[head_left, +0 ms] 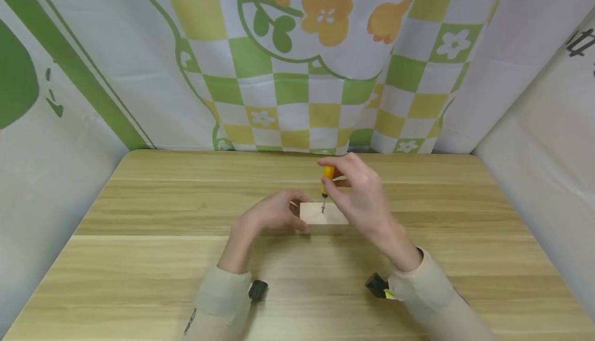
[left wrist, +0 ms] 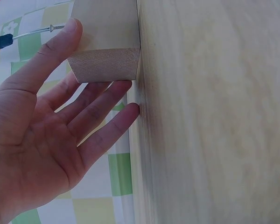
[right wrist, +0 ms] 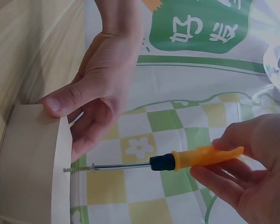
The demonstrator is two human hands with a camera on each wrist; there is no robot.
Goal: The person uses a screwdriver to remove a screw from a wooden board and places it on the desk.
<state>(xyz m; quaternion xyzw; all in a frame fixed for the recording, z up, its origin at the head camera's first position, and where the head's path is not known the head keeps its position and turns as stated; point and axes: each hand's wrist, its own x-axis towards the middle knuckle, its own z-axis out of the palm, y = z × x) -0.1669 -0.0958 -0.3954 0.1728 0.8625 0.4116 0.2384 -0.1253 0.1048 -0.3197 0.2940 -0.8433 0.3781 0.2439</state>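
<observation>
A pale wooden block [head_left: 311,214] lies on the table in the head view. My left hand [head_left: 277,211] holds its left end, thumb on the near side and fingers behind; the left wrist view shows the thumb [left wrist: 46,56] against the block's edge. My right hand [head_left: 367,191] grips the yellow handle of a screwdriver [right wrist: 196,157] between thumb and fingers. The screwdriver stands upright over the block. Its metal shaft meets the head of a screw [right wrist: 79,170], whose tip is at the block's upper face and whose threads mostly show.
The wood-grain table [head_left: 153,268] spreads around the block on all sides. Behind it hangs a checked, flowered cloth [head_left: 293,93], and pale cloth walls flank both sides. A small black device [head_left: 257,290] sits at the left wrist, another [head_left: 376,285] at the right.
</observation>
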